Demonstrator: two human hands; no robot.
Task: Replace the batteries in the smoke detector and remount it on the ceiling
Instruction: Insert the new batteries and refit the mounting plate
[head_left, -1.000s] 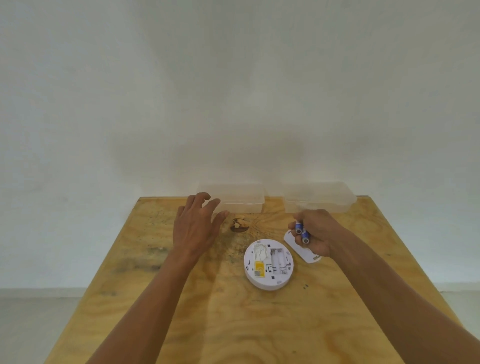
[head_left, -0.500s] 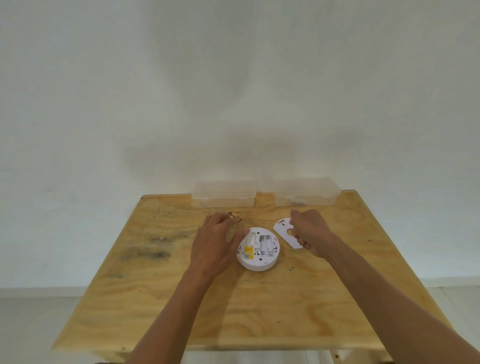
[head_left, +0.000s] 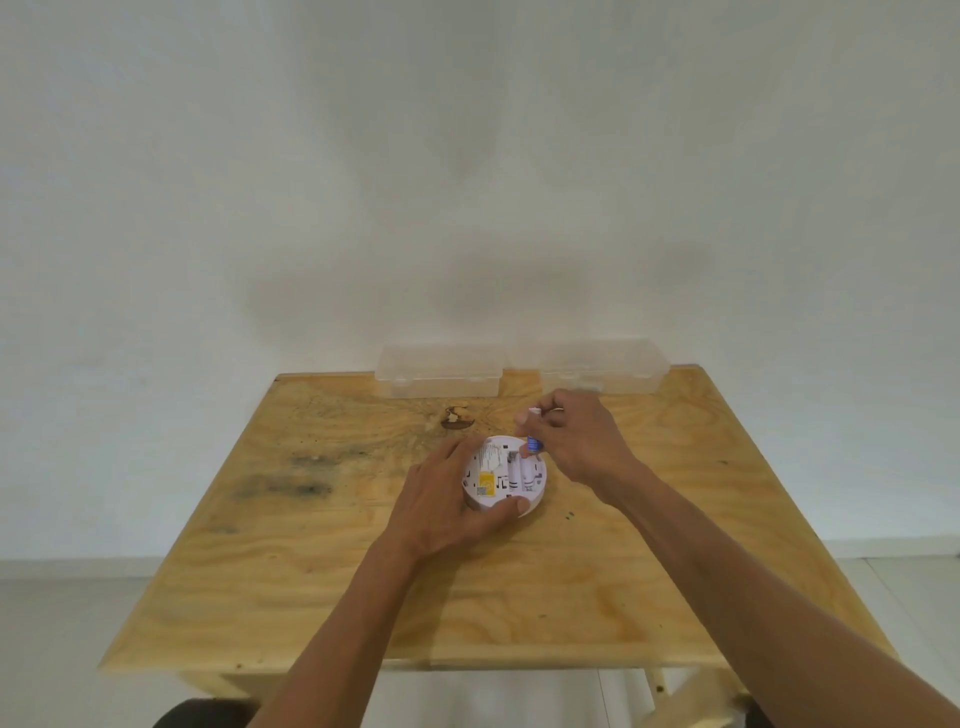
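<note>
The round white smoke detector (head_left: 506, 480) lies back side up on the wooden table (head_left: 675, 545), its battery bay showing beside a yellow label. My left hand (head_left: 447, 499) grips its left and near rim, thumb along the front edge. My right hand (head_left: 576, 441) hovers over its far right edge, fingers closed on blue-and-white batteries (head_left: 534, 444), one tip pointing down at the bay. The white mounting plate is mostly hidden under my right hand.
Two clear plastic boxes (head_left: 439, 371) (head_left: 605, 366) stand side by side at the table's far edge against the white wall. A dark knot with small scraps (head_left: 457, 418) marks the wood just beyond the detector. Floor lies beyond all table edges.
My left hand closed around the detector's rim. My right hand moved left from beside the mounting plate to over the detector, bringing a battery down to the bay. The view pulled back slightly.
</note>
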